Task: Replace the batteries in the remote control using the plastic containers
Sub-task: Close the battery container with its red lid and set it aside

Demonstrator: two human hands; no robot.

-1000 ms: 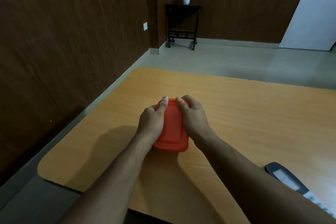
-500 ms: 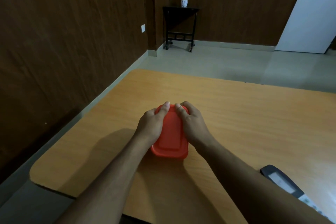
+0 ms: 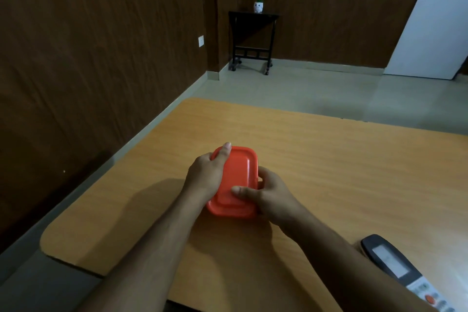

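Since the lid is on, the job looks barely started. Big wood surface (image 3: 329,172) holds it all. Red box (image 3: 234,182) sits in the middle w/ both hands on it. Left hand (image 3: 205,177) wraps its left side, thumb flat on top. Right hand (image 3: 268,197) grips the near right side, thumb on the lid, fingers curled under the rim. Remote (image 3: 395,268) lies near the bottom right, untouched. Left to do: open box, swap batteries.
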